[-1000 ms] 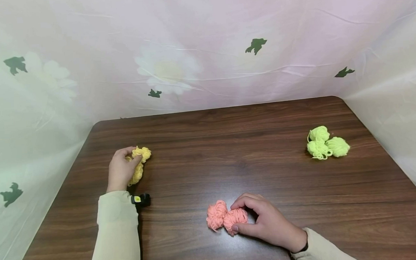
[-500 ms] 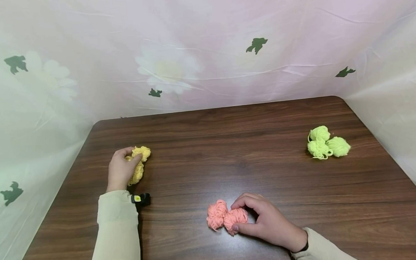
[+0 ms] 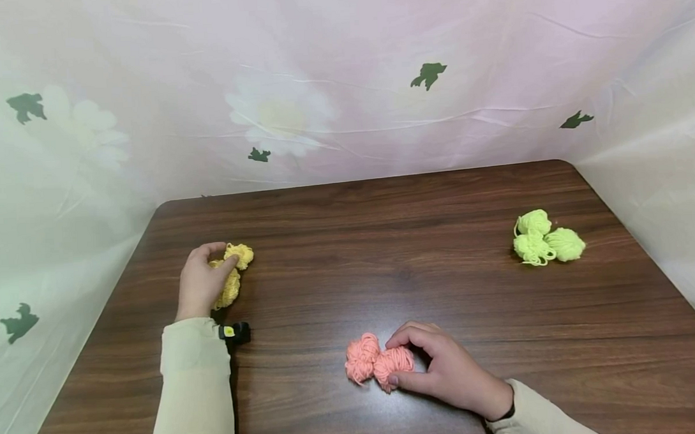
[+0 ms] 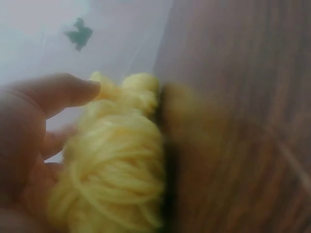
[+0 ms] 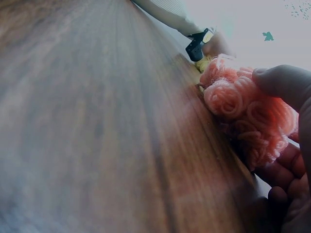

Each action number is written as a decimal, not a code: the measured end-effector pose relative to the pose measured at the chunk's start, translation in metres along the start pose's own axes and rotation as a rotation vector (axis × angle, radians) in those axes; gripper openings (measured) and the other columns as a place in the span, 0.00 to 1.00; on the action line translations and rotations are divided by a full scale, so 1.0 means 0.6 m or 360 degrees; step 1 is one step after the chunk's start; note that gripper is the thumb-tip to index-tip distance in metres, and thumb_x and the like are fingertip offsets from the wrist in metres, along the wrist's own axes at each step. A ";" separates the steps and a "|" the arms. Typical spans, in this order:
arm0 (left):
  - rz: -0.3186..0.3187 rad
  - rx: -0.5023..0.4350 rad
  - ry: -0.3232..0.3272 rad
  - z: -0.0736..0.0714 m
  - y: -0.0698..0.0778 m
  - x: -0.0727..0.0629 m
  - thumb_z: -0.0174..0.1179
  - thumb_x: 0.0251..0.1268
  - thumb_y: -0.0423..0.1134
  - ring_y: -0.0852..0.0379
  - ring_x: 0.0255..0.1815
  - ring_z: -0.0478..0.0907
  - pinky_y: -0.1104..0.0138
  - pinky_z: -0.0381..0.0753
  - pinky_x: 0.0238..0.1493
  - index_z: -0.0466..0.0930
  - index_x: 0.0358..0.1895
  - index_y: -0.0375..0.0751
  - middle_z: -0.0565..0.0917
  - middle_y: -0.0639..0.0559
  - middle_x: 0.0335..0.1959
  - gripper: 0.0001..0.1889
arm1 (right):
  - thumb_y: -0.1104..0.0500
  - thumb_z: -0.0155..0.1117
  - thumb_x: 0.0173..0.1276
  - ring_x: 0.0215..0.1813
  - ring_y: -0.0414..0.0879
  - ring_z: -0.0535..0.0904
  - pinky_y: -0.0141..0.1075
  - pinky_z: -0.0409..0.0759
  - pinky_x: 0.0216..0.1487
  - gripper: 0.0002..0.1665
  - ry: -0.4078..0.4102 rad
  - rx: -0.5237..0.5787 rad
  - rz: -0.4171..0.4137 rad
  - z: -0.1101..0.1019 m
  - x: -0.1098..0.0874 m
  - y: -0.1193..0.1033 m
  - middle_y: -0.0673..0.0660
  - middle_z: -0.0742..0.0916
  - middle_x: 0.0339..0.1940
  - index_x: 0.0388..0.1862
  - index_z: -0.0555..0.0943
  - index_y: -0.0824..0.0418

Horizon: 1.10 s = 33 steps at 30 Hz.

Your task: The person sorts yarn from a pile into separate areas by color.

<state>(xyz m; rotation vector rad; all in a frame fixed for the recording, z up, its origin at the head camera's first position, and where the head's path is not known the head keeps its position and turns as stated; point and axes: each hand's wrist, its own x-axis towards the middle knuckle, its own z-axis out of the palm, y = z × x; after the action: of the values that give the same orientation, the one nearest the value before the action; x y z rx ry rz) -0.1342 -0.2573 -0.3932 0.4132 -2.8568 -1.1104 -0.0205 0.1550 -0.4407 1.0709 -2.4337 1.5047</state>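
On the left part of the table, my left hand (image 3: pixel 203 281) holds a cluster of yellow yarn balls (image 3: pixel 230 289), thumb on the near side and fingers behind. The left wrist view shows the wound yellow yarn (image 4: pixel 116 165) up close, the thumb at its upper end. Nearer the front, my right hand (image 3: pixel 447 372) grips the right-hand ball of a coral-pink yarn cluster (image 3: pixel 395 365) between thumb and fingers. A second pink ball (image 3: pixel 362 358) lies against it on the left. From the right wrist, pink loops (image 5: pixel 252 111) fill the grasp; the palm side is partly hidden.
Several lime-green yarn balls (image 3: pixel 564 244) lie together at the right back of the brown wooden table (image 3: pixel 395 260). A patterned cloth (image 3: pixel 348 70) with leaf shapes hangs behind the table and along both sides. A black wrist camera (image 3: pixel 236 333) sticks out beside my left sleeve.
My left fingers have shifted very slightly, and the upper yellow ball has edged a little to the right. The right hand and pink yarn stay in place.
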 end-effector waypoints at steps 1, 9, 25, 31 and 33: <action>0.0016 -0.0009 0.0005 -0.001 0.002 -0.001 0.56 0.75 0.52 0.33 0.71 0.63 0.40 0.67 0.65 0.68 0.71 0.37 0.63 0.35 0.73 0.30 | 0.53 0.79 0.58 0.46 0.39 0.80 0.37 0.76 0.50 0.20 0.0000 0.0003 -0.0003 0.000 0.000 0.000 0.41 0.85 0.43 0.47 0.82 0.47; 0.0198 -0.0117 0.0008 -0.012 0.025 -0.010 0.59 0.72 0.54 0.37 0.70 0.66 0.41 0.68 0.64 0.70 0.71 0.40 0.69 0.39 0.71 0.31 | 0.53 0.79 0.58 0.46 0.39 0.80 0.37 0.76 0.50 0.20 0.0004 -0.0004 -0.0007 0.000 -0.001 0.001 0.41 0.85 0.43 0.47 0.82 0.46; 0.0566 -0.0326 -0.0348 -0.009 0.101 -0.040 0.66 0.67 0.50 0.47 0.60 0.74 0.48 0.72 0.64 0.77 0.62 0.45 0.78 0.50 0.63 0.24 | 0.52 0.79 0.58 0.46 0.38 0.80 0.37 0.76 0.50 0.20 0.0001 -0.0023 0.0022 0.001 -0.002 0.002 0.40 0.85 0.44 0.48 0.82 0.45; 0.0612 -0.0358 -0.0492 0.002 0.114 -0.048 0.67 0.66 0.48 0.48 0.59 0.76 0.48 0.74 0.61 0.77 0.62 0.48 0.79 0.49 0.61 0.23 | 0.51 0.79 0.58 0.46 0.38 0.80 0.37 0.76 0.50 0.19 0.0000 -0.0019 0.0021 0.000 -0.001 0.001 0.40 0.85 0.44 0.47 0.82 0.45; 0.0620 -0.0370 -0.0548 0.009 0.117 -0.050 0.68 0.66 0.49 0.48 0.58 0.78 0.49 0.75 0.60 0.77 0.61 0.51 0.79 0.49 0.61 0.23 | 0.52 0.79 0.58 0.46 0.38 0.80 0.36 0.76 0.50 0.19 0.0001 -0.0019 0.0016 0.000 -0.002 0.000 0.40 0.85 0.44 0.47 0.82 0.45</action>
<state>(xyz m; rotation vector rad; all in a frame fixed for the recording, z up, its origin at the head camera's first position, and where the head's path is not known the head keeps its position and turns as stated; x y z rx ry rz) -0.1223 -0.1963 -0.3483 -0.3666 -2.8380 -1.5197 -0.0200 0.1554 -0.4414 1.0572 -2.4478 1.4913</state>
